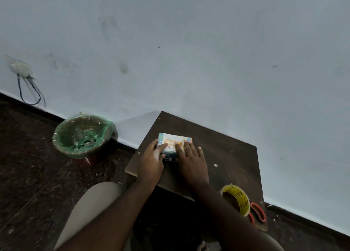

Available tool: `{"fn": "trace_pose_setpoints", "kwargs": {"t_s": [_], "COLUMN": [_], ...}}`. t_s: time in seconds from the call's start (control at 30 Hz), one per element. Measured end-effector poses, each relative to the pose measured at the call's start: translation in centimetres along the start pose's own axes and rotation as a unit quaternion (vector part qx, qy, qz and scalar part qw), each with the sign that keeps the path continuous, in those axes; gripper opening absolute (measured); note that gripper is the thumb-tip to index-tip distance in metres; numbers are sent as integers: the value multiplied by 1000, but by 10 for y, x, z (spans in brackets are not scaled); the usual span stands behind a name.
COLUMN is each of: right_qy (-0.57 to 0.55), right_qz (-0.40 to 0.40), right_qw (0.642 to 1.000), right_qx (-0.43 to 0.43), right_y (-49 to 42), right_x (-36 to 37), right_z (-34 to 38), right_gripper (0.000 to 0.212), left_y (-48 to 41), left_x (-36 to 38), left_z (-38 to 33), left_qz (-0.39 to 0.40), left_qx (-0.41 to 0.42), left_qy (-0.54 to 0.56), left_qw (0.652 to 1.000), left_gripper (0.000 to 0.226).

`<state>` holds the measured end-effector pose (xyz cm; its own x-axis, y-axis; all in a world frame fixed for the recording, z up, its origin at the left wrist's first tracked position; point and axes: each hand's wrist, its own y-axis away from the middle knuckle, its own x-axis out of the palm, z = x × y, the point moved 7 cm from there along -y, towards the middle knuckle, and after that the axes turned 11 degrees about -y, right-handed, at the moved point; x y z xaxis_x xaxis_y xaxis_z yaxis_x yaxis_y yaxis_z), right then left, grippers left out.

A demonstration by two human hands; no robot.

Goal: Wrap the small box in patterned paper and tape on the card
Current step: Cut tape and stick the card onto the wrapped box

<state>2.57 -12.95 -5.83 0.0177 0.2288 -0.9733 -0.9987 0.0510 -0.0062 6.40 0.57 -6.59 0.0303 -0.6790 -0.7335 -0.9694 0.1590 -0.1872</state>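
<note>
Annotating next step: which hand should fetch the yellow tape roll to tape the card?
Right hand: yellow tape roll lies beside its forearm on the dark wooden table; left hand can pin the white card.

green-lined bin (83,135) on the floor (37,165), wall socket (19,68) with dangling cables (28,93)

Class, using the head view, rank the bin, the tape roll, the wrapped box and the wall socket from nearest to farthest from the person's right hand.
1. wrapped box, touched by the right hand
2. tape roll, near right on the table
3. bin, off to the left
4. wall socket, far left, highest up
</note>
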Motion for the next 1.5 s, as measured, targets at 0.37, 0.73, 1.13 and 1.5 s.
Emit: {"fn": "trace_pose_setpoints", "kwargs": {"t_s": [0.37, 0.73, 1.13, 1.5], "right_qy": [-95, -48, -51, -57], "right_qz": [-3, -20, -22, 19], "right_qw": [989, 989, 990, 992], "right_qx": [113, 137, 128, 107], "right_y": [-72, -112, -111, -107], "right_x": [-25, -32, -28, -18], "right_z": [-55, -81, -82, -88], "right_gripper": [56, 60, 61, 74], "left_y": [-92, -132, -129, -113], "left_x": [49, 100, 101, 100], "left_z": [-17, -26, -28, -18], "left_qz": [36, 52, 51, 81], "left_qx": [57, 91, 105, 118], "left_qy": [-25, -144, -207, -135], "left_qw": [997, 984, 971, 980], "left_gripper": [39, 63, 67, 82]}}
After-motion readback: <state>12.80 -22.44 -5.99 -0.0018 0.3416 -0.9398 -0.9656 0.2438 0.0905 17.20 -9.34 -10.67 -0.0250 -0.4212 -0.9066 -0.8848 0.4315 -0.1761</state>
